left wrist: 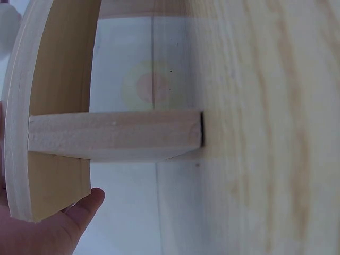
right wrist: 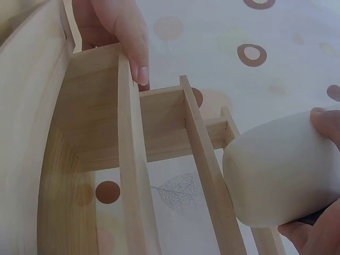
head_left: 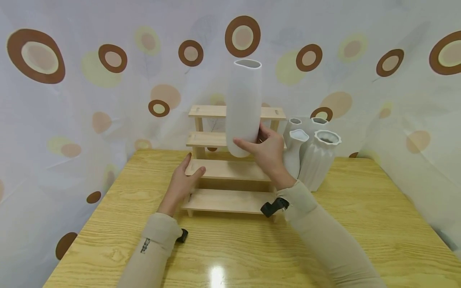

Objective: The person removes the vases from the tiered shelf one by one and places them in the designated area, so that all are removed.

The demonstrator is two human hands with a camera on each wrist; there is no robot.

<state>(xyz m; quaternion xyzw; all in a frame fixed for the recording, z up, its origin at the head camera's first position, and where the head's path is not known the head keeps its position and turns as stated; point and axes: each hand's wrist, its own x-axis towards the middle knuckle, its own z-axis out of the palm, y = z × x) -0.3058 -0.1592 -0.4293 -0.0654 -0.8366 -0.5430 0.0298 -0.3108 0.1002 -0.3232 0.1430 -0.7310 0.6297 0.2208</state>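
My right hand (head_left: 269, 154) grips a tall white vase (head_left: 244, 102) by its lower part, thumb across the front. The vase is upright, its oval mouth facing up, and it overlaps the upper boards of a stepped wooden shelf (head_left: 228, 200) in the head view. Seen from the right wrist, the vase's rounded base (right wrist: 265, 180) is close to the upper boards. My left hand (head_left: 181, 182) holds the shelf's left side at the second board from the bottom, its thumb over the board's end. Part of that hand (left wrist: 58, 228) shows behind the board in the left wrist view.
Right of the shelf stand several white vases, among them a ribbed one (head_left: 320, 156) with a scalloped rim and a slim one (head_left: 293, 158) with a flared mouth. Everything stands on a wood-grain table (head_left: 360, 224) before a patterned cloth backdrop (head_left: 108, 24).
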